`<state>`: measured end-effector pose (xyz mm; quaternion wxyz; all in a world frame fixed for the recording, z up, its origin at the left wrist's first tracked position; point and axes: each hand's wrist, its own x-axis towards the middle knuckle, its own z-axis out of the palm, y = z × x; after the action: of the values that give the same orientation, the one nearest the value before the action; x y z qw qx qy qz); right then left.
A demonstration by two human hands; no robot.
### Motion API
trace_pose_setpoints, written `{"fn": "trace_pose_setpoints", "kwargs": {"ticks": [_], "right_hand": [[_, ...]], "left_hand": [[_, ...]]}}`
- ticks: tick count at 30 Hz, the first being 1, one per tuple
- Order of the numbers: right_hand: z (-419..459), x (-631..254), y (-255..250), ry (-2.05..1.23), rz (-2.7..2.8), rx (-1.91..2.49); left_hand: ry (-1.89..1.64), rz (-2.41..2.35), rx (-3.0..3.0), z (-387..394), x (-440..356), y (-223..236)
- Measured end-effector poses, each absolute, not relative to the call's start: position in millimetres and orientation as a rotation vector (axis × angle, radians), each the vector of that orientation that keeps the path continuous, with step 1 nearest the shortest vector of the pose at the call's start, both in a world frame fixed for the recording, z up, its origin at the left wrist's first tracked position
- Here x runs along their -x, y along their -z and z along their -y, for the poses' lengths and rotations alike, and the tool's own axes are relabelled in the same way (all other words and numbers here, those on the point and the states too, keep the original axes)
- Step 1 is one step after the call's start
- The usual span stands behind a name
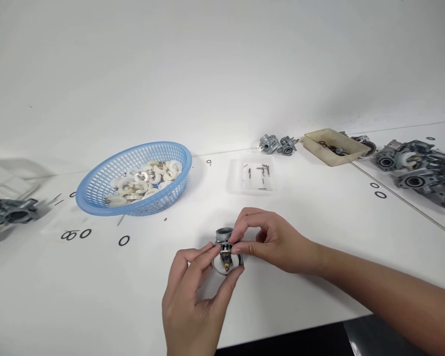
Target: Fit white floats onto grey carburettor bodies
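A grey metal carburetor body (223, 233) with a white ring float (219, 265) and a brass jet (227, 266) stands close to the table's front edge. Around its lower sides are the thumb and fingers of my left hand (195, 291), gripping it. My right hand (267, 240) comes in from the right, its thumb and forefinger pinched together at the float's hinge. Whatever those fingertips hold is too small and covered to make out.
Behind is a blue basket (96, 207) of white floats, beside a clear tray (237, 187) of small pins. Carburetor bodies (415, 165) pile up at right, more (17, 210) at left. A beige bin (319, 153) holds small parts. Black O-rings (124, 241) lie scattered.
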<state>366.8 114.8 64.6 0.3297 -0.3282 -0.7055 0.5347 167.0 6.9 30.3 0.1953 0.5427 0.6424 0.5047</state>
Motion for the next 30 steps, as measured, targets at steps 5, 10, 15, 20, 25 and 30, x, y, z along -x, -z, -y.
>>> {"fn": "trace_pose_setpoints", "kwargs": {"ticks": [5,10,15,20,25,30], "right_hand": [[-114.0,-366.8,-63.9,-1.402,1.845,0.882],[-114.2,-365.3,-64.6,-1.409,1.841,0.880],[-113.7,-364.0,-65.1,-1.409,1.847,0.870],[-113.4,-364.3,-65.8,-1.393,1.851,0.870],[-113.4,-364.7,-67.5,-1.405,1.872,0.878],[-115.0,-364.5,-66.0,-1.426,1.869,0.888]], "left_hand": [[-1.413,-1.805,-1.537,-7.3,-165.6,-28.9],[-1.443,-1.809,-1.608,-7.1,-165.6,-26.6],[-1.448,-1.781,-1.613,-7.7,-165.5,-26.5],[-1.469,-1.739,-1.567,-8.2,-166.2,-27.8],[-1.442,-1.762,-1.558,-7.0,-166.3,-28.0],[-1.431,-1.778,-1.551,-7.1,-166.2,-30.1]]}}
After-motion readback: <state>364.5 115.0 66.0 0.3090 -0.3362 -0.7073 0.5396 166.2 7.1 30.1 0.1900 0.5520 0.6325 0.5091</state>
